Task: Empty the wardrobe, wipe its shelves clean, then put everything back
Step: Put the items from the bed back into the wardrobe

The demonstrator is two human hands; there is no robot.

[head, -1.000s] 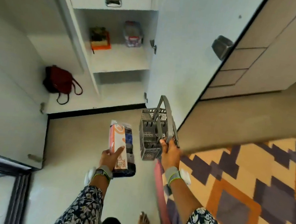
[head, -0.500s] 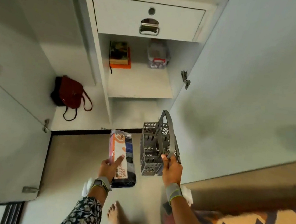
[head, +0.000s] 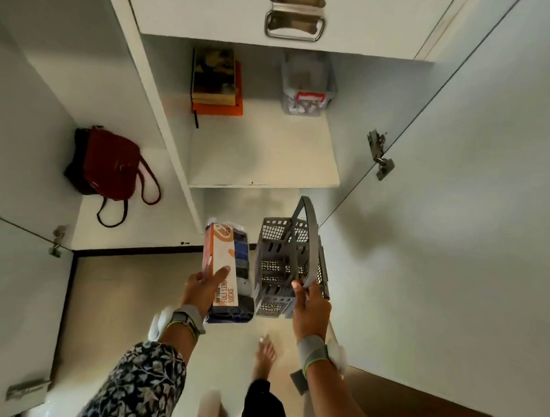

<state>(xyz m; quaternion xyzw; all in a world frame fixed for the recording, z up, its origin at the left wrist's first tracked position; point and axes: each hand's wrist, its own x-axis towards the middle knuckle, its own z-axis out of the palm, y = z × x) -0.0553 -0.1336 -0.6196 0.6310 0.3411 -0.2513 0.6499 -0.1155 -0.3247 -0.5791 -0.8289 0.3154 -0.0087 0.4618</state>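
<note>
My left hand (head: 199,290) grips one pack of socks (head: 226,267), index finger laid along its face. My right hand (head: 312,309) is curled round the handle of one grey basket (head: 277,266). The two are held side by side in the air before the open wardrobe (head: 151,93). On its one shelf (head: 265,159) sit a stack of at least two books (head: 217,80) at the left and one clear box (head: 305,86) at the right. One red bag (head: 108,163) lies in the left compartment. One drawer (head: 220,2) sits above the shelf.
</note>
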